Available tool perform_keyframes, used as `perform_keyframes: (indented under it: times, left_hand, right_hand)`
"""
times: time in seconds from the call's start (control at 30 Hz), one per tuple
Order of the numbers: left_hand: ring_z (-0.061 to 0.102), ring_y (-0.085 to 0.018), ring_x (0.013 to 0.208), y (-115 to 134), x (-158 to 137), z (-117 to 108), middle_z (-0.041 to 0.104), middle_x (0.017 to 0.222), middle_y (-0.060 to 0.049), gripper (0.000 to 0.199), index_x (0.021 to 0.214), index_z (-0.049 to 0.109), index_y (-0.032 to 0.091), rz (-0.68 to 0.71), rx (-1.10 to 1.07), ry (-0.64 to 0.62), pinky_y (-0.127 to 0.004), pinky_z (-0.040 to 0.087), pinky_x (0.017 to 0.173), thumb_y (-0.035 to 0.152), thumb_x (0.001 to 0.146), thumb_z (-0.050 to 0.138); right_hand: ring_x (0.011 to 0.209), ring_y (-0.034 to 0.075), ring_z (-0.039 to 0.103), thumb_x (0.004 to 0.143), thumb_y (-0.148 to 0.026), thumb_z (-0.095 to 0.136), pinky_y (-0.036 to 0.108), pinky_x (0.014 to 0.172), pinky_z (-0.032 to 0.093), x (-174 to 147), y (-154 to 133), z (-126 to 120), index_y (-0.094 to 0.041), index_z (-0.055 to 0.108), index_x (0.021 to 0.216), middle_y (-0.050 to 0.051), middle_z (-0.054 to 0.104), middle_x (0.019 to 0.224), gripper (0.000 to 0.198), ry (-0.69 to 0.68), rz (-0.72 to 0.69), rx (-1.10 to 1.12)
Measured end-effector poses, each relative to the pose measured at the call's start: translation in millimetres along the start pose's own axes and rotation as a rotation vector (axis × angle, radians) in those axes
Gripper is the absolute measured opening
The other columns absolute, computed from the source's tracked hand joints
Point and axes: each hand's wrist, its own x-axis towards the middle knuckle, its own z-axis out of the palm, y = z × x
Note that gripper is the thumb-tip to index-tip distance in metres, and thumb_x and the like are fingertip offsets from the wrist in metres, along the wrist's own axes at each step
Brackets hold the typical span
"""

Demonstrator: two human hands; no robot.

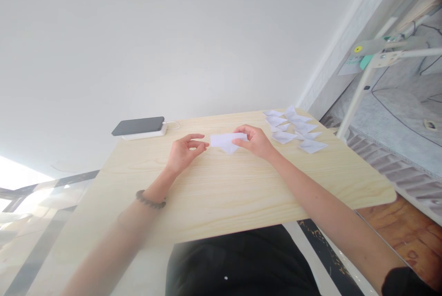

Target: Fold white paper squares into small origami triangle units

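A small white folded paper point(226, 139) is held above the middle of the table, with a straight band along its top and a pointed flap below. My right hand point(253, 142) pinches its right end, the thumb in front and the fingers behind. Just off the paper's left edge is my left hand point(186, 151), its fingers curved and apart with nothing between them. Several white folded paper pieces point(283, 137) with pointed ends lie in two rough rows at the right rear of the table.
The pale wood-grain table point(214, 199) stands against a white wall point(193, 43). At its left rear corner a dark phone point(140, 125) rests on a white block point(145, 135) with a white cable. A white metal frame point(359, 89) rises beyond the right edge.
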Motion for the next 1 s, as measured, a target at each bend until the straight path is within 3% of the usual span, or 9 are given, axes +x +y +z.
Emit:
perform_keyframes:
  times: [0.17,0.3,0.4,0.5,0.6,0.8,1.0]
  left_hand:
    - [0.063,-0.020,0.082,-3.7,2.6,-8.9,0.069,0.083,-0.010,0.041,0.103,0.057,0.012,-0.062,-0.115,0.001,-0.035,0.045,0.082,0.037,0.070,0.061]
    - [0.062,-0.019,0.081,2.3,0.6,4.4,0.068,0.083,-0.009,0.035,0.099,0.059,0.012,-0.040,-0.184,-0.054,-0.034,0.044,0.082,0.037,0.074,0.056]
    - [0.060,-0.019,0.081,6.8,-2.3,18.1,0.065,0.094,-0.010,0.037,0.097,0.060,0.011,-0.003,-0.268,-0.140,-0.032,0.047,0.076,0.040,0.077,0.050]
    - [0.059,-0.016,0.069,6.9,-3.5,25.3,0.065,0.079,-0.005,0.038,0.094,0.060,0.014,-0.029,-0.131,-0.078,-0.026,0.046,0.061,0.041,0.068,0.062]
    - [0.057,-0.014,0.064,3.0,-1.0,24.0,0.064,0.071,-0.003,0.034,0.085,0.062,0.014,-0.061,-0.110,-0.031,-0.024,0.044,0.057,0.040,0.064,0.067]
    - [0.060,-0.017,0.072,-9.0,7.3,16.2,0.066,0.077,-0.006,0.033,0.084,0.062,0.012,-0.121,-0.354,-0.100,-0.030,0.049,0.067,0.034,0.061,0.070]
    - [0.060,-0.016,0.071,-13.3,8.8,13.9,0.066,0.078,-0.005,0.031,0.084,0.064,0.013,-0.199,-0.393,-0.175,-0.029,0.048,0.067,0.032,0.061,0.071]
  right_hand:
    - [0.068,0.012,0.054,0.062,-0.035,0.066,0.024,0.060,0.043,1.6,4.6,-8.2,-0.015,0.056,0.085,0.002,0.059,0.080,0.031,0.037,0.025,0.053]
    - [0.066,0.011,0.053,0.063,-0.033,0.065,0.024,0.060,0.043,0.2,1.4,4.6,-0.016,0.056,0.085,0.000,0.058,0.077,0.029,-0.011,0.026,0.054]
    - [0.067,0.011,0.053,0.065,-0.032,0.063,0.023,0.060,0.043,-2.6,-2.6,17.5,-0.016,0.057,0.084,0.000,0.058,0.078,0.026,-0.040,0.013,0.021]
    - [0.067,0.011,0.054,0.066,-0.031,0.061,0.022,0.059,0.042,-5.7,-5.5,26.4,-0.016,0.058,0.082,0.000,0.058,0.077,0.023,-0.058,0.001,-0.002]
    - [0.069,0.012,0.055,0.066,-0.029,0.060,0.023,0.060,0.043,-6.9,-6.9,28.4,-0.016,0.058,0.086,0.002,0.060,0.080,0.024,-0.085,0.011,0.017]
    - [0.067,0.012,0.059,0.070,-0.020,0.054,0.022,0.058,0.043,-4.9,-8.4,19.5,-0.017,0.052,0.112,0.003,0.066,0.079,0.042,-0.255,0.112,0.087]
    - [0.071,0.011,0.058,0.072,-0.015,0.050,0.025,0.067,0.045,-3.7,-9.7,10.6,-0.016,0.038,0.128,0.003,0.067,0.084,0.057,-0.439,0.146,0.175]
